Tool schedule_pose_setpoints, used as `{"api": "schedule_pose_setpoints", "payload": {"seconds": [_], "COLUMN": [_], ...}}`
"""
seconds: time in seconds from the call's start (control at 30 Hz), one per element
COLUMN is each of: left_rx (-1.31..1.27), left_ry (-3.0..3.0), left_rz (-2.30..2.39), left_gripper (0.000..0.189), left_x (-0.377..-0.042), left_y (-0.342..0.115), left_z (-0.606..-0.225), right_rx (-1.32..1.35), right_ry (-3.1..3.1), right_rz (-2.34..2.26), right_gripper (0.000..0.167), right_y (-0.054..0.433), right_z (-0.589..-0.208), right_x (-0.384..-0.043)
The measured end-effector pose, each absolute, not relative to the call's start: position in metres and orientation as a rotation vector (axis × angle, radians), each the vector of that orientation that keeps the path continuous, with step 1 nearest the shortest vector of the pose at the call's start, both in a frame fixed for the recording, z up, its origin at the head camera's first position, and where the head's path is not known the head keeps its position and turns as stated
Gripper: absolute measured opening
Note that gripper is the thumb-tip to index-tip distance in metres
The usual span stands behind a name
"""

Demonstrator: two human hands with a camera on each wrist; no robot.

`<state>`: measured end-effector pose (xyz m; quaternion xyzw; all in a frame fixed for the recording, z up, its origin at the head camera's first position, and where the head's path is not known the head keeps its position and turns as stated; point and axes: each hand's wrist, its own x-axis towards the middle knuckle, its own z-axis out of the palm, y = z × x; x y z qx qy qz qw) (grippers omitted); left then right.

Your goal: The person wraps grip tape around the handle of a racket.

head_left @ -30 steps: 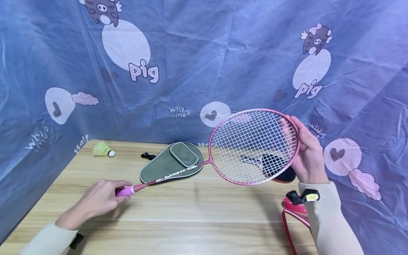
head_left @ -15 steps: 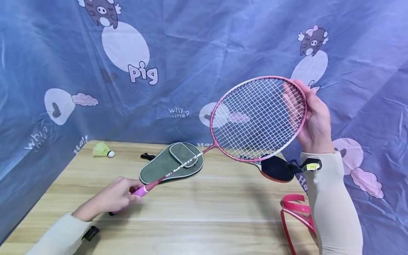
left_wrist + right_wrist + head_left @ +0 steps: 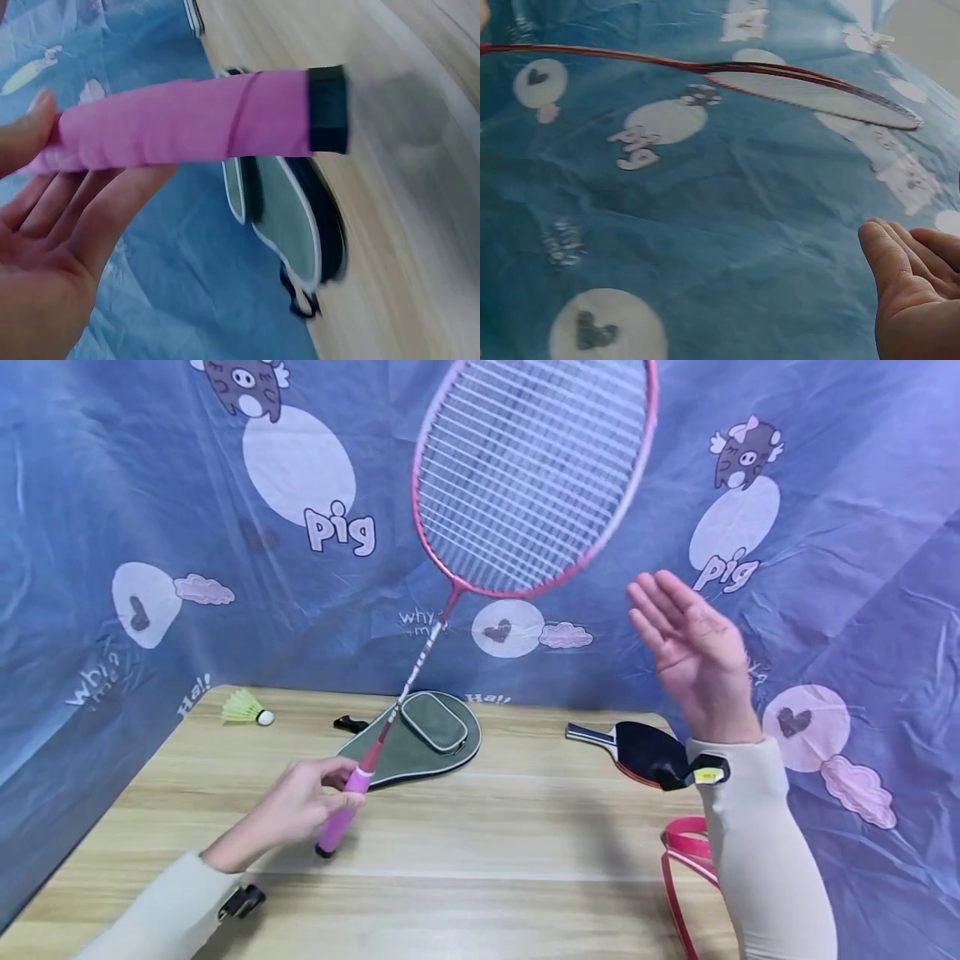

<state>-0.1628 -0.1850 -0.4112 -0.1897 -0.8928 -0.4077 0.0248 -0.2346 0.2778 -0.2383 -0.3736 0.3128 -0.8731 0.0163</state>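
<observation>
A pink and white badminton racket (image 3: pixel 424 656) is held up steeply, its strung head cut off by the top of the head view. My left hand (image 3: pixel 303 802) pinches the upper part of its pink grip (image 3: pixel 187 120) between thumb and fingers; the black butt cap points down toward the table. Off to the right, my right hand (image 3: pixel 701 656) is raised with straight fingers and an upturned palm, apart from the racket. In the right wrist view that hand (image 3: pixel 919 292) holds nothing, and the racket (image 3: pixel 690 66) passes beyond it, seen nearly edge-on.
On the wooden table (image 3: pixel 480 893) lie a yellow shuttlecock (image 3: pixel 246 708) at back left and a green racket case (image 3: pixel 420 756) behind the left hand. A black table tennis paddle (image 3: pixel 647 752) lies at back right, near a red strap-like item (image 3: pixel 678 860). A patterned blue cloth (image 3: pixel 480 527) hangs behind.
The racket's head has swung up and left from a low slant to a steep one. My right hand has let go of its frame. My left hand has moved right.
</observation>
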Motion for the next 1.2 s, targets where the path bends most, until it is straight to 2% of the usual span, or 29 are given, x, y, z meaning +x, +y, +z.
{"api": "schedule_pose_setpoints", "payload": {"seconds": [0.3, 0.63, 0.87, 1.2], "left_rx": [-0.491, -0.525, -0.466, -0.493], "left_ry": [-2.59, -2.499, -2.494, -2.431], "left_rz": [-1.323, -1.601, -1.624, -1.569], "left_gripper": [0.032, 0.031, 0.032, 0.034], "left_x": [-0.17, -0.17, -0.17, -0.169], "left_y": [-0.15, -0.115, -0.1, -0.083], "left_z": [-0.418, -0.427, -0.43, -0.432], "right_rx": [-1.186, -0.838, -0.602, -0.574], "right_ry": [1.425, 2.059, 2.171, 2.161], "right_rz": [-2.53, -2.151, -1.824, -1.738], "right_gripper": [0.043, 0.047, 0.048, 0.045], "right_y": [0.235, 0.176, 0.144, 0.118], "right_z": [-0.296, -0.376, -0.436, -0.469], "right_x": [-0.223, -0.201, -0.192, -0.179]}}
